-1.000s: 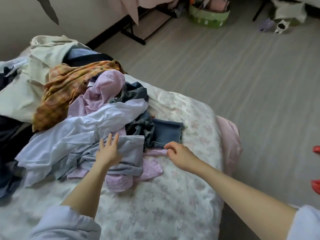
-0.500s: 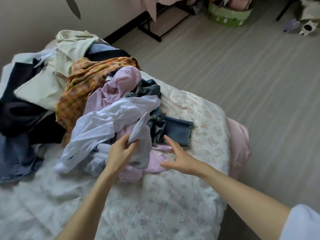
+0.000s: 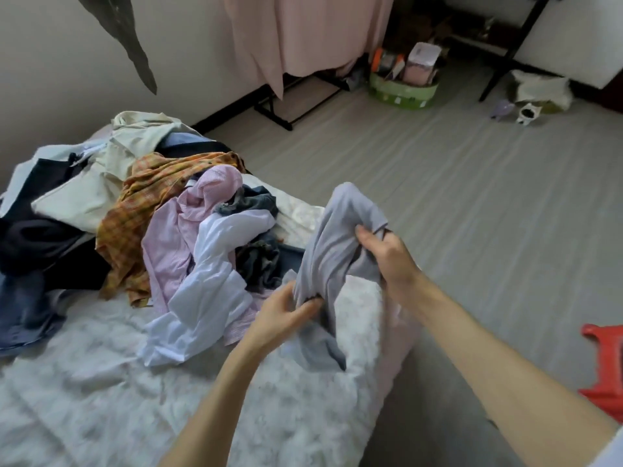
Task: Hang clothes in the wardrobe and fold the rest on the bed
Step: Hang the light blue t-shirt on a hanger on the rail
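grey garment [image 3: 340,244]: lifted off the bed, bunched and hanging between both hands above the bed's right edge; its lower end trails down onto the bedspread.
left hand [image 3: 281,315]: below and left of the garment's middle; fingers [image 3: 312,303] curled round a lower fold, grasping the cloth.
right hand [image 3: 387,254]: higher, on the garment's right side; fingers [image 3: 365,235] clenched on an upper fold, cloth draped over the knuckles.
garment vs fingers: the cloth runs up from the left grip, humps above the right hand, and is caught in both grips.
bed [image 3: 101,382]: pale floral bedspread, rumpled.
clothes pile [image 3: 151,230]: on the bed, left of the hands, apart from the held garment.
pile contents: white shirt [image 3: 209,291] nearest the left hand; pink striped shirt [image 3: 172,251]; orange plaid shirt [image 3: 135,210]; cream garment [image 3: 84,193]; dark denim pieces [image 3: 259,264].
floor: green basket [image 3: 403,92] by the far wall; red stool [image 3: 603,365] at the right edge.
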`<state>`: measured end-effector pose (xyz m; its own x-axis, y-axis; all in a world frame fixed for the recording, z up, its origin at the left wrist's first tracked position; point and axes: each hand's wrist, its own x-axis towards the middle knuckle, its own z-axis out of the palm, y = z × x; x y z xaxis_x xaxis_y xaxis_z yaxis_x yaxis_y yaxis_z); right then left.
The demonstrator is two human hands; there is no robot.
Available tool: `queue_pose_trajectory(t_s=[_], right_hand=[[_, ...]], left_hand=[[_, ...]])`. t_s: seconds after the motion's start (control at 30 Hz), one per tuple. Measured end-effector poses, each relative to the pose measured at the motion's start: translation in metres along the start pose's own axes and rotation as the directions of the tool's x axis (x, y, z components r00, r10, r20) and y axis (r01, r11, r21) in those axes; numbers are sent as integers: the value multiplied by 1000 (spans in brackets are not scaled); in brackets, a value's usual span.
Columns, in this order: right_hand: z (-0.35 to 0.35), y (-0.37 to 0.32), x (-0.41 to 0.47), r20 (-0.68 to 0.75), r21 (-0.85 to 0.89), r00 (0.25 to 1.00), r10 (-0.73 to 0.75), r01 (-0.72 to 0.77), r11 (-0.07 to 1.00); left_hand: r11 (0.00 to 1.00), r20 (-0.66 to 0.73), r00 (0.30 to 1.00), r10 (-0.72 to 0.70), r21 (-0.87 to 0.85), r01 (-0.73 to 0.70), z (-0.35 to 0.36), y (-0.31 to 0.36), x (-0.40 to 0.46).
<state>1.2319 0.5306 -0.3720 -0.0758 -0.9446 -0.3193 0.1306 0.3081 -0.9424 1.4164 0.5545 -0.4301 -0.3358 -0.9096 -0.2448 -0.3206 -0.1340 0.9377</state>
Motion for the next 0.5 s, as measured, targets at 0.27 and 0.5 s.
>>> queue_pose_trajectory(t_s=[0.27,0.5], right_hand=[[-109,7,-87,55,-30,992,112,-111,993],[-197,28,-199,-302,-287,953,-15,-76,955]], left_hand=[[868,131,971,-199,-437,237,103,69,10],[875,472,870,-141,-351,332,224,129,-38]])
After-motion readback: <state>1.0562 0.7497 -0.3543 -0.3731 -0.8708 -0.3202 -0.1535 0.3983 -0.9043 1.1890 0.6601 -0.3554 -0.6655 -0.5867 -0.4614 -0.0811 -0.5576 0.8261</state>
